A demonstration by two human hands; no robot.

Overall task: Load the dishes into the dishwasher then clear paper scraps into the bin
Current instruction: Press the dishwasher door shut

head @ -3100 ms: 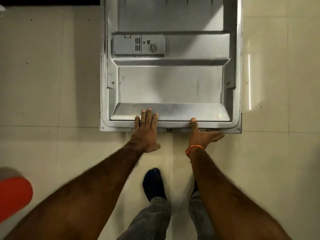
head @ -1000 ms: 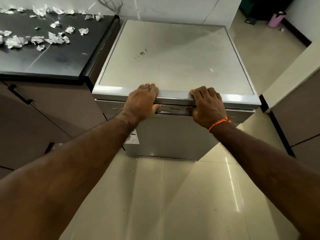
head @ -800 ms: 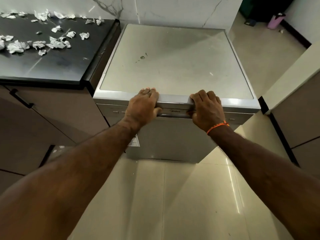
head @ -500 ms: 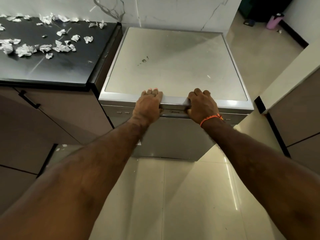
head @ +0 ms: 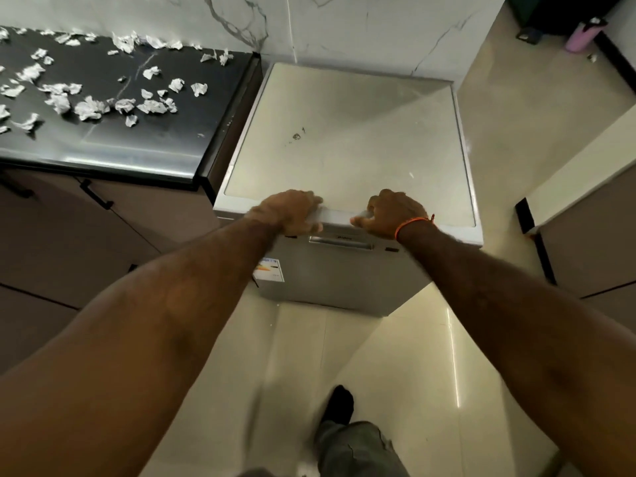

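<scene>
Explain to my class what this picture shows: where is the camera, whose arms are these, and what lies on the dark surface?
The camera sits on a person's head, looking down, so the arms are the wearer's own. The left hand and right hand rest on the front top edge of a dishwasher, whose door is closed. Neither holds anything loose. On the black counter to the left lie many crumpled paper scraps, not yet cleared.

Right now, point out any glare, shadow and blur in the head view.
Head view: a bright glare streak runs down the floor tiles on the right; a diagonal shadow crosses the dishwasher top; the countertop front edge reflects light; the leg at the bottom is motion-blurred; the left hand and right hand look slightly soft; wide-angle bending curves the edges.
</scene>
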